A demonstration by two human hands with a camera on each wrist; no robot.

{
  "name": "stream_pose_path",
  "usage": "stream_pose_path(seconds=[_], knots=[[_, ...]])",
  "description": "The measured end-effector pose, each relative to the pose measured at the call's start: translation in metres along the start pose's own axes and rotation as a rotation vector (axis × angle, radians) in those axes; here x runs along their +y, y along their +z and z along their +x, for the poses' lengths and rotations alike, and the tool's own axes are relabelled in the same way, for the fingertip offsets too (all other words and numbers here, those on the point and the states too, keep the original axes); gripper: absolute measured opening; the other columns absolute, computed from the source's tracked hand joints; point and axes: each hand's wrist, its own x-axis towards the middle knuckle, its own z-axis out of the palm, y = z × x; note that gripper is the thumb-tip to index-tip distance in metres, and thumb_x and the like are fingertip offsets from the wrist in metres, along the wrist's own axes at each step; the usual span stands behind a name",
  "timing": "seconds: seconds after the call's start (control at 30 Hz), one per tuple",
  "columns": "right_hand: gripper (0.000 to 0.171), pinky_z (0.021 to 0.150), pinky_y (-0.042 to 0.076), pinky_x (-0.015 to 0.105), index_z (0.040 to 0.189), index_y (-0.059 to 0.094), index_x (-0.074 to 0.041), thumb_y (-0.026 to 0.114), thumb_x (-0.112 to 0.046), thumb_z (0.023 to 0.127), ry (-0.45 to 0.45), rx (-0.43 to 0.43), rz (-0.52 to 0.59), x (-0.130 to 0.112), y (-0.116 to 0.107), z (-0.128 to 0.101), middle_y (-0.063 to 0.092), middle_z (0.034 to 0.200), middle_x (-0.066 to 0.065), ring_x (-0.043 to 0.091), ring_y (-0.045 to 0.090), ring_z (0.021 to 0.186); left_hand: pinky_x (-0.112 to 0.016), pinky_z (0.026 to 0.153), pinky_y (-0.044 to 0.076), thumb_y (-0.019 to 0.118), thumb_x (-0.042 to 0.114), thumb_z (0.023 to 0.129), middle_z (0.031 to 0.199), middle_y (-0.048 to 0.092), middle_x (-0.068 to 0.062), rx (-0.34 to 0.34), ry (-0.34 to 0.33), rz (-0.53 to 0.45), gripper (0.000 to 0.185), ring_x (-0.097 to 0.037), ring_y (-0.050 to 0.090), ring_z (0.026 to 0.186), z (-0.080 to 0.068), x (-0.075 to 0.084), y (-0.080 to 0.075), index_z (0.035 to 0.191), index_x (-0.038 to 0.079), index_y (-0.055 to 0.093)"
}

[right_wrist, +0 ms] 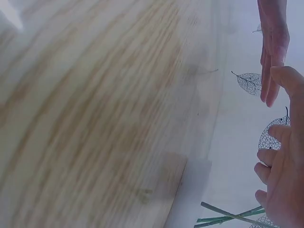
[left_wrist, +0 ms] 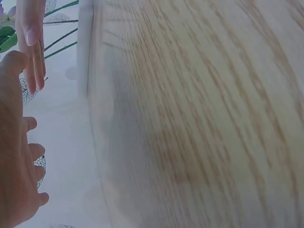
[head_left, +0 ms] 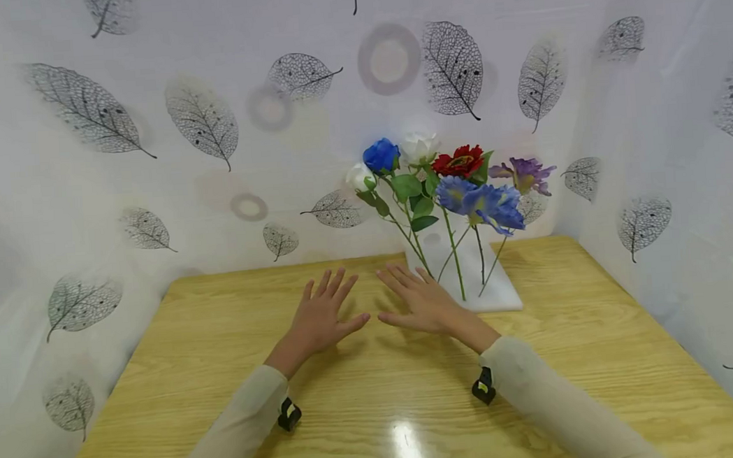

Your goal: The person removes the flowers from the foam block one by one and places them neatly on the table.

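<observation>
My left hand (head_left: pixel 321 319) is held over the middle of the wooden table, its fingers spread and holding nothing. Facing it, my right hand (head_left: pixel 428 306) has its fingers extended and grips nothing either. Both wrist views show the hands raised off the tabletop. Nearest the right hand is a white foam-like board (head_left: pixel 501 296) with artificial flowers standing in it: a blue rose (head_left: pixel 382 156), a white rose (head_left: pixel 420 147), a smaller white bloom (head_left: pixel 360 177), a red flower (head_left: pixel 460 161), ruffled blue blooms (head_left: pixel 497 207) and a purple flower (head_left: pixel 527 175). The right hand partly hides the board's left side.
The wooden table (head_left: pixel 222 336) runs back to a pale curtain (head_left: pixel 311 148) printed with leaves, which also hangs along both sides. Small black wrist cameras sit under the left sleeve (head_left: pixel 239 412) and the right sleeve (head_left: pixel 559 399). A light glares off the table's front.
</observation>
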Motion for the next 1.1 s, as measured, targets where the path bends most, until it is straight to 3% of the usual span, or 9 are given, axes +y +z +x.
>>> stream_pose_path(seconds=[0.23,0.53,0.8,0.97,1.1], knots=[[0.081,0.123,0.024,0.063,0.164,0.026,-0.018,0.053,-0.06,0.1,-0.06,-0.024,0.083,0.002,-0.007,-0.011,0.023,0.169,0.014,0.041,0.033,0.151,-0.064,0.126,0.012,0.046,0.067,0.098,0.171,0.011,-0.011,-0.032,-0.003,-0.011,0.087,-0.035,0.006,0.159,0.003,0.005,0.004,0.166,0.02,0.017],[0.068,0.114,0.04,0.061,0.156,0.044,-0.012,0.06,-0.048,0.1,-0.099,-0.095,0.234,0.017,-0.022,-0.048,0.043,0.16,0.015,0.039,0.045,0.144,-0.064,0.124,0.017,0.051,0.063,0.098,0.167,0.027,-0.02,-0.047,0.007,-0.142,0.086,-0.041,0.018,0.157,0.015,0.023,0.021,0.164,0.015,0.023],[0.06,0.106,0.048,0.058,0.147,0.056,-0.009,0.063,-0.046,0.1,-0.049,-0.113,0.254,0.047,-0.034,-0.088,0.059,0.147,0.012,0.036,0.057,0.133,-0.057,0.124,0.028,0.061,0.058,0.095,0.166,0.03,-0.019,-0.088,-0.001,-0.412,0.092,-0.041,0.03,0.153,0.035,0.049,0.037,0.164,0.01,0.022],[0.058,0.098,0.054,0.057,0.14,0.062,-0.008,0.066,-0.047,0.097,0.017,-0.09,0.192,0.073,-0.049,-0.112,0.065,0.139,0.014,0.038,0.062,0.126,-0.051,0.126,0.026,0.064,0.055,0.096,0.17,0.024,-0.01,-0.119,-0.056,-0.652,0.095,-0.031,0.026,0.156,0.046,0.067,0.046,0.165,0.009,0.015],[0.061,0.09,0.057,0.056,0.136,0.066,-0.006,0.072,-0.049,0.093,0.113,-0.057,0.164,0.093,-0.064,-0.126,0.069,0.131,0.014,0.038,0.066,0.118,-0.053,0.125,0.028,0.069,0.051,0.095,0.168,0.027,-0.012,-0.122,-0.108,-0.78,0.098,-0.031,0.028,0.155,0.052,0.079,0.052,0.165,0.011,0.013]])
